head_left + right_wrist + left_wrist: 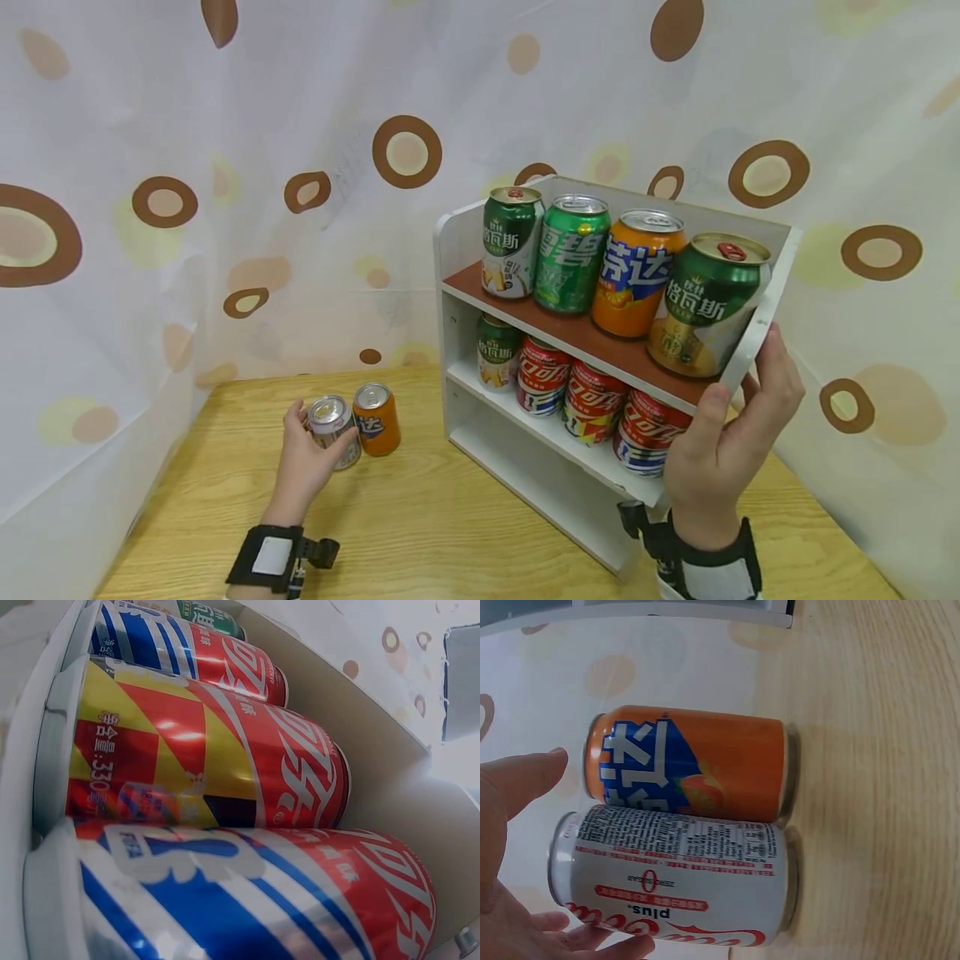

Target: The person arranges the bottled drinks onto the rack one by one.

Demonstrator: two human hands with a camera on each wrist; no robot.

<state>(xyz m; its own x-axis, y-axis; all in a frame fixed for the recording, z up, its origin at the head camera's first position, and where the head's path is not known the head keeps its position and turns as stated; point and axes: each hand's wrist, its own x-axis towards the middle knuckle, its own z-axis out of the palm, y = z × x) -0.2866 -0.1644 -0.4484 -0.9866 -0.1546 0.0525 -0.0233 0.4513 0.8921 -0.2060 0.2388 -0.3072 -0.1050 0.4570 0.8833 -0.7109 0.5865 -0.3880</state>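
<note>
My left hand (309, 458) is beside a silver Coca-Cola plus can (682, 881) on the table. Its fingers (622, 946) reach along the can's far side, while the thumb stands apart from the can in the left wrist view. An orange Fanta can (697, 761) stands upright right next to the silver one. With my right hand (731, 450) I grip the right side panel of a white shelf (776, 292), thumb in front and fingers behind. Its top level bears two green-and-white cans, a green Sprite can (573, 258) and an orange Fanta can (637, 275).
On the shelf's middle level stand red Coca-Cola cans (592, 400) and a green can (497, 354). The bottom level (525, 475) shows bare white board. A wooden table (420, 525) lies under everything, and a patterned curtain (300, 100) hangs behind and along the sides.
</note>
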